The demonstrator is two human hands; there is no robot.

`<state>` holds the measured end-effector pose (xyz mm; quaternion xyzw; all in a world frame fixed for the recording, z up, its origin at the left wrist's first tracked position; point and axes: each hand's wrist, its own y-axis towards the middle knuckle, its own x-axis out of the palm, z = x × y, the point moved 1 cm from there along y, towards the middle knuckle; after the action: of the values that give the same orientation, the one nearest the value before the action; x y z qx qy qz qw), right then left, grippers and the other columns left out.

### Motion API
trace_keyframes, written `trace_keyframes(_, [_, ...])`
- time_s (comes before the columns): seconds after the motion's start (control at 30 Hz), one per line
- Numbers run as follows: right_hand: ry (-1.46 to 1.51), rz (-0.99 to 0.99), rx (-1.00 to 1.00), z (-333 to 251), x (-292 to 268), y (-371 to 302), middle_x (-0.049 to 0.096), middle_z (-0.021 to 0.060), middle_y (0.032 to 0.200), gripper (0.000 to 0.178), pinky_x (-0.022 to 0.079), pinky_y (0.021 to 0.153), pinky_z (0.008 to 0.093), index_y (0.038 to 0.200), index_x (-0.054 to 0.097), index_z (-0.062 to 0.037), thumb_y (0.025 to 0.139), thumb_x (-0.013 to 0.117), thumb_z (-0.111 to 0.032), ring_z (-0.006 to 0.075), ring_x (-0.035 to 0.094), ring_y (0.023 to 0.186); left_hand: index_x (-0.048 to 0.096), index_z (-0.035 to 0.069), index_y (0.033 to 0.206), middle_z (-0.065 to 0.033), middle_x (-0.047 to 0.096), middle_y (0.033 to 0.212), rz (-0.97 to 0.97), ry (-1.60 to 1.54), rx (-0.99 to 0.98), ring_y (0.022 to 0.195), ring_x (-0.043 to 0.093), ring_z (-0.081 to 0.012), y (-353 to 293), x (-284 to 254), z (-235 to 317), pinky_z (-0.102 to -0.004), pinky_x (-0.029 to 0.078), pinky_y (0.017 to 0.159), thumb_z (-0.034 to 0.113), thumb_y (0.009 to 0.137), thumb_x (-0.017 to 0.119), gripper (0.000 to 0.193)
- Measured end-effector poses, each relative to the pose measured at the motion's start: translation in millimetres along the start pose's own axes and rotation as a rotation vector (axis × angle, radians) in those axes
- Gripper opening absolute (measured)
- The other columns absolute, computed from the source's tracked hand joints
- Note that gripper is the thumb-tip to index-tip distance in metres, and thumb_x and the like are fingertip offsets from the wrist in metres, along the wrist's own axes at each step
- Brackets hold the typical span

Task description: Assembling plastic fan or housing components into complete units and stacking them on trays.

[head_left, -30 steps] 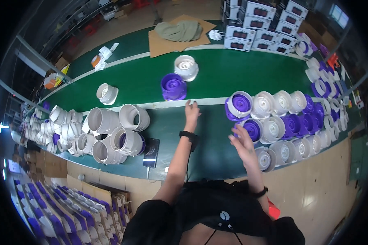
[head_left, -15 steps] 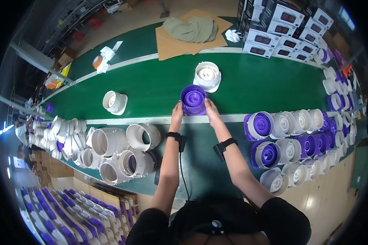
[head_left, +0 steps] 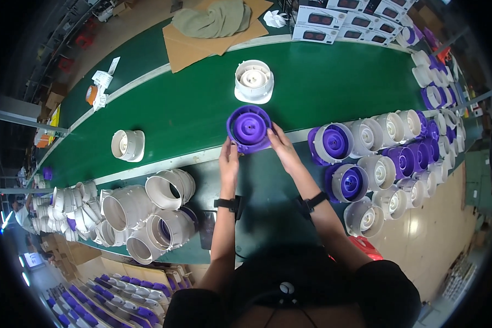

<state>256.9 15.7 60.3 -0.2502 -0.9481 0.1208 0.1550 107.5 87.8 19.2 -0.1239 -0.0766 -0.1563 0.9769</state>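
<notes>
A purple round plastic housing [head_left: 250, 127] with a ringed centre and a flat base sits between my two hands, at the near edge of the green belt. My left hand [head_left: 229, 162] grips its lower left rim, and my right hand [head_left: 282, 146] holds its right side. Just beyond it on the belt stands a white housing [head_left: 255, 80] of similar shape on a square base. Farther left lies another white housing [head_left: 127, 145], tipped so that its opening faces left. My fingertips are partly hidden by the purple housing.
White open cylinders [head_left: 128, 208] crowd the table at left. Rows of white and purple housings [head_left: 378, 171] stand at right. Brown cardboard [head_left: 197, 50] with a folded cloth [head_left: 212, 19] lies across the belt, beside stacked printed boxes [head_left: 315, 33]. A red stool [head_left: 366, 247] shows below the right rows.
My hands have drawn the purple housing closer, away from the white one behind it, and it looks larger and slightly turned. The whole view has shifted and tilted.
</notes>
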Motion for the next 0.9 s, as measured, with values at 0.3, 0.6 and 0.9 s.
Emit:
trace_keyframes(0.3, [0.089, 0.243, 0.080, 34, -58, -82, 0.030, 0.0156, 0.135, 0.057, 0.023, 0.103, 0.0358, 0.134, 0.023, -0.0022, 0.090, 0.044, -0.033, 0.0232, 0.029, 0.125, 0.035, 0.000, 0.127, -0.0099, 0.047, 0.118, -0.227, 0.034, -0.212, 0.105, 0.048, -0.0169, -64, 33, -45, -0.0318, 0.041, 0.090, 0.021, 0.091, 0.044, 0.042])
trace_keyframes(0.6, [-0.647, 0.301, -0.075, -45, -52, -118, 0.029, 0.0267, 0.132, 0.065, 0.022, 0.102, 0.0299, 0.129, 0.019, 0.0122, 0.088, 0.048, -0.029, 0.0274, 0.028, 0.125, 0.035, 0.002, 0.128, -0.0088, 0.049, 0.111, -0.357, 0.040, -0.211, 0.099, 0.049, -0.0164, -59, 59, -45, -0.0304, 0.045, 0.083, 0.025, 0.090, 0.044, 0.045])
trace_keyframes(0.9, [0.032, -0.040, 0.236, -158, -32, 73, 0.016, 0.0320, 0.134, 0.095, 0.014, 0.103, 0.0475, 0.131, -0.002, 0.0113, 0.081, 0.053, -0.047, 0.0424, 0.018, 0.126, 0.027, 0.004, 0.132, -0.0132, 0.036, 0.130, -0.217, 0.248, -0.108, 0.105, 0.046, -0.0235, 93, 69, 23, -0.0374, 0.043, 0.085, 0.040, 0.087, 0.045, 0.061])
